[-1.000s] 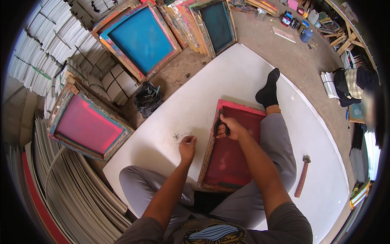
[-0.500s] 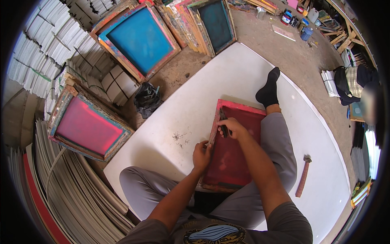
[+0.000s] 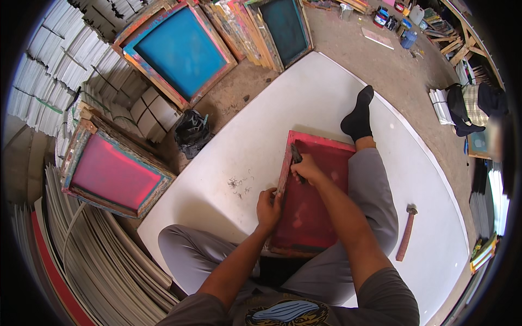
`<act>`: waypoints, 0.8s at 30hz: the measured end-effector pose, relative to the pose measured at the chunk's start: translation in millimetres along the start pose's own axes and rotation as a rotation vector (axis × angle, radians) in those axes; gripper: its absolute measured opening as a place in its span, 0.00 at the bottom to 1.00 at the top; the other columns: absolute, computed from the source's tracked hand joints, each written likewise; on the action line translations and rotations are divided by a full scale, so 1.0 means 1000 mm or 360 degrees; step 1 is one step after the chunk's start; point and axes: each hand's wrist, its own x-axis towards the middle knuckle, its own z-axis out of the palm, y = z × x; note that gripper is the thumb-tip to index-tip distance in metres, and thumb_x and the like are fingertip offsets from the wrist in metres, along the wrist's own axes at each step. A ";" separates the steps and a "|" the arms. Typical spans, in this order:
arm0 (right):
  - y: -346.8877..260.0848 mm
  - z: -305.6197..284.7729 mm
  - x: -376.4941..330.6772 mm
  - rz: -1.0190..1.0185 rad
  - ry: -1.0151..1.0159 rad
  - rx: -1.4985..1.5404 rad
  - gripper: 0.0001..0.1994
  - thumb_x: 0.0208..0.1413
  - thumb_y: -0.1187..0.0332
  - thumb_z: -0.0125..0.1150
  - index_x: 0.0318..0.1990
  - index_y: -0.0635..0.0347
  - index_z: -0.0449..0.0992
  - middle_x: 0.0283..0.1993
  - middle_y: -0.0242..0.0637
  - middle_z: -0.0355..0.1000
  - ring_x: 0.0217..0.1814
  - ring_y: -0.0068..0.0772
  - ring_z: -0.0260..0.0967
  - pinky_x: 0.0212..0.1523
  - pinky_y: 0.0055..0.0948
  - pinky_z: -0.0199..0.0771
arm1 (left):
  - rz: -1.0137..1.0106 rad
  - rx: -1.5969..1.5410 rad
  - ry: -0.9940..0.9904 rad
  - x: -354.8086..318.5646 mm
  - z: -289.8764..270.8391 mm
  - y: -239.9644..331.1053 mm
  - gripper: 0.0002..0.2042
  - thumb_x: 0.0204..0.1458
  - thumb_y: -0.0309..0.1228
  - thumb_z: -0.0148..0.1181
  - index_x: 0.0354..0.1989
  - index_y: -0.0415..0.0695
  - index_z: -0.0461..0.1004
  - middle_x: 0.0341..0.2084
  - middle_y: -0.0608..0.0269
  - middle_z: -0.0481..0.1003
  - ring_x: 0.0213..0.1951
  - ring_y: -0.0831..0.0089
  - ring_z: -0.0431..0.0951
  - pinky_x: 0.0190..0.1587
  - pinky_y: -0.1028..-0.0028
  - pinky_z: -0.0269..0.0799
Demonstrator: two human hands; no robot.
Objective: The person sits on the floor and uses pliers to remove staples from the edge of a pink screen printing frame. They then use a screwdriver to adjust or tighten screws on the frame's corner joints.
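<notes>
A red-meshed screen printing frame [image 3: 284, 171] rests across my lap, tilted between my legs. My left hand [image 3: 268, 211] is closed around the frame's left wooden side, fingers along its edge. Dark pliers [image 3: 295, 154] are gripped in my right hand [image 3: 308, 168], their head against the upper part of that same left side. What the jaws bite on is too small to make out. To the left of the frame, several bent staples [image 3: 235, 183] lie scattered on the white board [image 3: 217, 163] under me.
A hammer [image 3: 406, 233] lies on the board to my right. Beyond the board's left edge stand a pink-meshed frame [image 3: 117, 168], a black plastic bag [image 3: 193, 133] and a blue-meshed frame [image 3: 182, 51]. Stacked sheets [image 3: 103, 239] fill the lower left.
My right hand has tightened and turned slightly around the pliers, whose handles now show less. The left hand stays on the frame's side. The whole view has shifted a little.
</notes>
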 end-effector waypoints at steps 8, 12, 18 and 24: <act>-0.006 -0.002 -0.004 -0.0193 0.0099 -0.0703 0.06 0.51 0.76 0.62 0.35 0.65 0.71 0.23 0.39 0.74 0.18 0.32 0.74 0.14 0.32 0.72 | -0.0122 -0.0164 -0.0042 0.007 -0.002 -0.012 0.17 0.65 0.39 0.61 0.52 0.38 0.79 0.36 0.55 0.78 0.34 0.63 0.77 0.41 0.64 0.74; -0.026 0.017 -0.033 -0.0030 -0.0383 -0.0729 0.08 0.57 0.71 0.63 0.39 0.65 0.72 0.24 0.40 0.75 0.19 0.31 0.76 0.15 0.32 0.73 | -0.0838 -0.1001 -0.0264 0.044 -0.027 0.013 0.26 0.71 0.51 0.47 0.56 0.39 0.79 0.38 0.63 0.78 0.25 0.81 0.64 0.27 0.77 0.60; -0.025 0.070 -0.058 0.0176 -0.0881 -0.0708 0.13 0.66 0.63 0.60 0.45 0.65 0.74 0.29 0.43 0.78 0.22 0.31 0.78 0.19 0.31 0.76 | -0.1344 -0.1915 -0.0324 0.072 -0.054 -0.018 0.14 0.68 0.48 0.55 0.46 0.51 0.76 0.35 0.74 0.73 0.26 0.78 0.61 0.27 0.76 0.55; -0.013 0.073 -0.049 0.0279 -0.0989 -0.0611 0.21 0.72 0.51 0.54 0.54 0.64 0.72 0.40 0.49 0.81 0.30 0.37 0.82 0.26 0.37 0.82 | -0.1367 -0.1866 -0.0139 0.067 -0.070 -0.029 0.09 0.63 0.42 0.65 0.43 0.52 0.78 0.33 0.75 0.74 0.27 0.80 0.63 0.27 0.77 0.56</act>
